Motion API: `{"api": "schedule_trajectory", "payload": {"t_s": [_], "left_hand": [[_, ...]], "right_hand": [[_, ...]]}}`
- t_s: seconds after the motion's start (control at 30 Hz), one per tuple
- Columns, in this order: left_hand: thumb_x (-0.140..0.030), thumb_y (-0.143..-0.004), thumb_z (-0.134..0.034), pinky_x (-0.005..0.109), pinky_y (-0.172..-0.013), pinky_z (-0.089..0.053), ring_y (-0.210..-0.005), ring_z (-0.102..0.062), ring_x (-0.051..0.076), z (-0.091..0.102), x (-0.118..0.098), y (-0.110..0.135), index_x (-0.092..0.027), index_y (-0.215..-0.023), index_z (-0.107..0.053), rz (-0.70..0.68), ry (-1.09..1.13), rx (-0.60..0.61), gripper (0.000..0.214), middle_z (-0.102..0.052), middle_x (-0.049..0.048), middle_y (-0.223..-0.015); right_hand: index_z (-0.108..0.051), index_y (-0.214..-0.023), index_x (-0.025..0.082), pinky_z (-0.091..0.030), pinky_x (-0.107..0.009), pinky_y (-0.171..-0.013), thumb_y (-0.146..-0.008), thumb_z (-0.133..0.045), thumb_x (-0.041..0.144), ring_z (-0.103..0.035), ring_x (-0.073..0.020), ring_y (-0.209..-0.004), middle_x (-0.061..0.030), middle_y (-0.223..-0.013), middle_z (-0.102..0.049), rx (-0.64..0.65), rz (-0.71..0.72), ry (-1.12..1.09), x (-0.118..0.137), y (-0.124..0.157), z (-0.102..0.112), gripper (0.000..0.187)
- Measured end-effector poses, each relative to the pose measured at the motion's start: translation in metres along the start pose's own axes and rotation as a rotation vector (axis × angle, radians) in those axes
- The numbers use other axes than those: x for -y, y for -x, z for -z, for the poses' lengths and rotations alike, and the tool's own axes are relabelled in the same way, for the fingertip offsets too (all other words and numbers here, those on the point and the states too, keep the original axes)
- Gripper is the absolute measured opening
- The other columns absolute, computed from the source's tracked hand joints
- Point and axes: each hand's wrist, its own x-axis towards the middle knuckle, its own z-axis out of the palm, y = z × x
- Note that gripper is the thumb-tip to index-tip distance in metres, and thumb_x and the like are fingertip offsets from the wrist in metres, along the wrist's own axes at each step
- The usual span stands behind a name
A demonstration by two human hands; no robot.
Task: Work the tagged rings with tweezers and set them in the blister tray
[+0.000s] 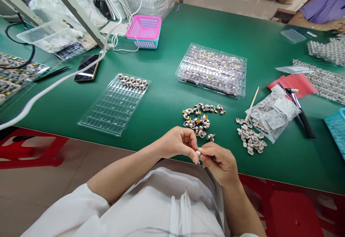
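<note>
Close to my body, over the front edge of the table, both hands meet at a small pale rounded piece (198,153) that looks like an earbud part. My left hand (180,143) pinches it between thumb and fingers. From the other side, my right hand (219,161) grips it too, with its fingertips closed. Fingers cover most of the piece. Just beyond them lies a loose group of pale curved earbud-like parts (198,122) with yellow tabs. To the right of my right hand is a heap of small pale caps (250,138).
A clear tray (107,107) at left holds pale parts in its far rows. Filled stacked trays (211,70) stand at centre. A bag of caps (273,113), a wooden stick (252,102) and a black-handled tool (303,116) lie right. A white cable (54,89) crosses the left.
</note>
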Motion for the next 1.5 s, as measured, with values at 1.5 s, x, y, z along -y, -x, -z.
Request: {"api": "schedule_trajectory", "payload": {"t_s": [1.5], "left_hand": [[-0.008,-0.081,-0.058,0.027,-0.075,-0.054,-0.082,-0.069,0.018,-0.011,-0.040,0.022,-0.018,-0.096,-0.073,-0.608,-1.098,0.242,0.024,-0.076,0.0099,-0.092]], "right_hand": [[-0.069,-0.119,0.031,-0.052,-0.030,-0.065,-0.090,-0.057,0.009,-0.064,-0.0170,-0.079,-0.0065,-0.101,-0.070,-0.133,0.179,0.234,0.022,-0.009,0.012,0.038]]}}
